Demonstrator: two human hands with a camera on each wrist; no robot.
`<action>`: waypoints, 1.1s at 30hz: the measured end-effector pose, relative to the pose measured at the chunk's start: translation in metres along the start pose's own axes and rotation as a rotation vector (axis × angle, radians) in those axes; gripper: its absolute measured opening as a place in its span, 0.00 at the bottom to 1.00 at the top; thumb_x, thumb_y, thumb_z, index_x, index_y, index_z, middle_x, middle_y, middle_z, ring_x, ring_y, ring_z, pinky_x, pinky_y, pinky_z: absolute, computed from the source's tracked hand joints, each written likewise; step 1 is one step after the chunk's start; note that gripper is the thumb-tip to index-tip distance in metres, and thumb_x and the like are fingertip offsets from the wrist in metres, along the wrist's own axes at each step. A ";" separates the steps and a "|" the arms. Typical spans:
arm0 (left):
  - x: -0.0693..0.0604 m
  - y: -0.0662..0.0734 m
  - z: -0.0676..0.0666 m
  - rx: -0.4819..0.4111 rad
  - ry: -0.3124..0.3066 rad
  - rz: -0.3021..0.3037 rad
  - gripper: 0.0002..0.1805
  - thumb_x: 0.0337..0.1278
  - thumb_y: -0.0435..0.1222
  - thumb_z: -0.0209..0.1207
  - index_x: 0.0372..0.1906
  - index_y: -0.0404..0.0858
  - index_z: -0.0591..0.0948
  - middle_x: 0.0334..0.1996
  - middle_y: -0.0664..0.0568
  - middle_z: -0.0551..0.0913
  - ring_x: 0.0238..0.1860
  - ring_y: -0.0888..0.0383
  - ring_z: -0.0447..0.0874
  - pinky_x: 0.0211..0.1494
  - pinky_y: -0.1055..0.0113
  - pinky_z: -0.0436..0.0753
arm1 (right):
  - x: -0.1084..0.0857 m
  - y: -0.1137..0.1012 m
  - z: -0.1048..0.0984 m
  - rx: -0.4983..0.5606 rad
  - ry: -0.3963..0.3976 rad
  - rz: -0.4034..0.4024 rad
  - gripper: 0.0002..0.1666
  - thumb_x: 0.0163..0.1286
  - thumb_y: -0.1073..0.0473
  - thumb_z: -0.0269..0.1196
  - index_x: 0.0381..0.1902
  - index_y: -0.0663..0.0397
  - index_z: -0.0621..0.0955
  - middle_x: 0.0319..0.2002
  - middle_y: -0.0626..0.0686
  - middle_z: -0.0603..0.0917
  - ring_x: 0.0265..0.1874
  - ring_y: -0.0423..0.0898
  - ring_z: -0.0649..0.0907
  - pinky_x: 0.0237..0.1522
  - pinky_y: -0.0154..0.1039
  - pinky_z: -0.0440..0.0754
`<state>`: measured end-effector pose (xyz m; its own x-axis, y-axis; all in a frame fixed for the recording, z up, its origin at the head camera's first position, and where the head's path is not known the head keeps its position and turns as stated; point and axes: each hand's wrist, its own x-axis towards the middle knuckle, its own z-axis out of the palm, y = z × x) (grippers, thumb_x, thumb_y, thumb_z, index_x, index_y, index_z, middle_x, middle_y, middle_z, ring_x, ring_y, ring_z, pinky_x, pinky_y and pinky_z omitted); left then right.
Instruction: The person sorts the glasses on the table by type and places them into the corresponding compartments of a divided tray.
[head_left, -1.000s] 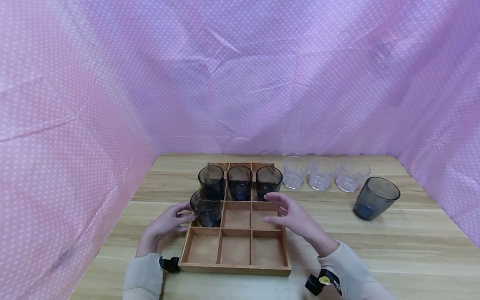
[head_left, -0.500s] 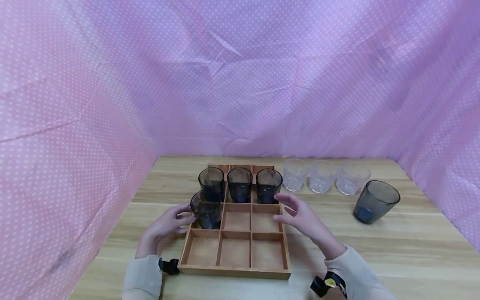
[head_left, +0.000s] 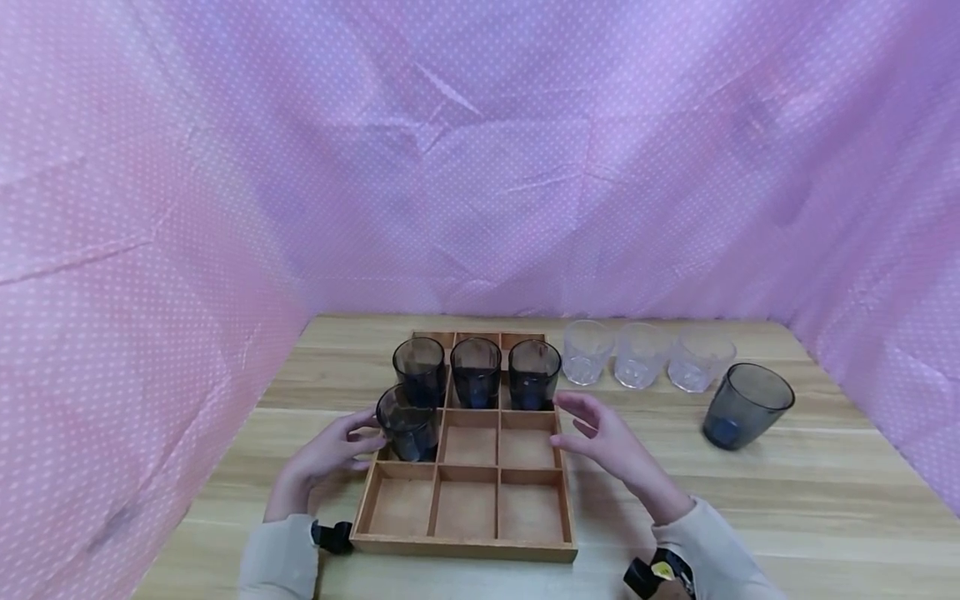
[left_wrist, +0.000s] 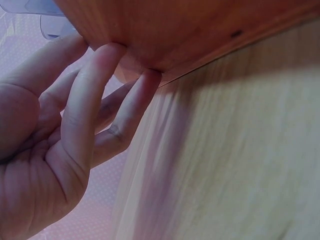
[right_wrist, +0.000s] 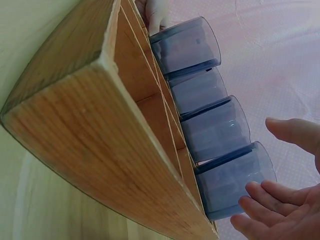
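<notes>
A wooden tray with square compartments (head_left: 465,547) stands on the table. Three dark glasses (head_left: 476,375) form a row across it, and a fourth dark glass (head_left: 407,425) stands in front of the left one. My left hand (head_left: 330,454) is at the tray's left side; in the left wrist view its fingertips (left_wrist: 150,77) touch the wooden side wall (left_wrist: 200,30). My right hand (head_left: 611,446) hovers by the tray's right edge, thumb and fingers apart, holding nothing. In the right wrist view that hand (right_wrist: 280,200) is beside the nearest dark glass (right_wrist: 230,185).
Three clear glasses (head_left: 636,358) stand in a row right of the tray at the back. Another dark glass (head_left: 746,408) stands farther right on the wooden table (head_left: 750,508). Pink dotted cloth (head_left: 480,167) hangs behind and at both sides.
My right hand has moved a little to the right, from over the tray's middle right compartment to its edge. My left hand and the glasses keep their places; the head view has shifted slightly.
</notes>
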<state>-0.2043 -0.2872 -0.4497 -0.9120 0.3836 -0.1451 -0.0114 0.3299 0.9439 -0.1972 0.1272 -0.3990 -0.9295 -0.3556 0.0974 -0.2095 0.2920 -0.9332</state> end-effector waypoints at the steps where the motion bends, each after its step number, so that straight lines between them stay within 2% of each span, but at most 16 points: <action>1: 0.000 0.000 0.000 -0.002 -0.001 0.000 0.38 0.65 0.37 0.59 0.73 0.29 0.57 0.64 0.26 0.64 0.49 0.61 0.79 0.40 0.70 0.86 | 0.000 0.000 0.000 0.002 0.002 -0.002 0.37 0.61 0.66 0.68 0.64 0.74 0.66 0.64 0.71 0.70 0.66 0.66 0.69 0.69 0.58 0.64; 5: 0.001 0.000 0.001 -0.008 -0.005 0.000 0.36 0.65 0.37 0.59 0.72 0.28 0.58 0.64 0.27 0.65 0.48 0.64 0.79 0.39 0.70 0.86 | 0.000 0.000 -0.003 0.007 0.003 -0.012 0.37 0.62 0.65 0.68 0.64 0.75 0.66 0.64 0.72 0.70 0.66 0.66 0.68 0.69 0.59 0.64; 11: 0.000 -0.001 0.000 0.004 -0.007 0.000 0.36 0.65 0.36 0.58 0.72 0.27 0.58 0.63 0.27 0.66 0.51 0.58 0.79 0.40 0.70 0.86 | 0.000 0.000 -0.004 0.017 0.021 -0.002 0.36 0.62 0.66 0.67 0.64 0.74 0.66 0.65 0.72 0.70 0.67 0.65 0.68 0.69 0.58 0.64; 19: 0.000 0.000 0.000 -0.025 -0.006 -0.016 0.38 0.65 0.38 0.59 0.73 0.30 0.57 0.63 0.30 0.67 0.48 0.66 0.79 0.38 0.71 0.86 | 0.000 0.001 -0.005 0.008 0.021 -0.015 0.36 0.63 0.66 0.66 0.65 0.73 0.66 0.65 0.71 0.70 0.67 0.64 0.69 0.69 0.57 0.65; 30: 0.000 0.001 0.000 -0.024 -0.002 -0.011 0.37 0.65 0.38 0.59 0.72 0.28 0.58 0.60 0.37 0.72 0.47 0.68 0.79 0.38 0.71 0.86 | -0.006 0.003 -0.014 -0.009 0.072 -0.002 0.34 0.62 0.68 0.66 0.64 0.75 0.67 0.64 0.73 0.71 0.66 0.66 0.69 0.68 0.60 0.65; 33: -0.001 0.000 0.000 -0.018 -0.012 -0.003 0.37 0.66 0.37 0.58 0.73 0.27 0.56 0.61 0.35 0.72 0.47 0.69 0.79 0.39 0.71 0.86 | -0.008 0.004 -0.017 -0.010 0.081 0.013 0.34 0.63 0.69 0.65 0.64 0.75 0.66 0.64 0.73 0.70 0.66 0.66 0.69 0.68 0.60 0.65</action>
<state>-0.2035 -0.2876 -0.4493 -0.9071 0.3928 -0.1513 -0.0214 0.3158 0.9486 -0.1954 0.1462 -0.3982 -0.9538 -0.2783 0.1133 -0.1995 0.3048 -0.9313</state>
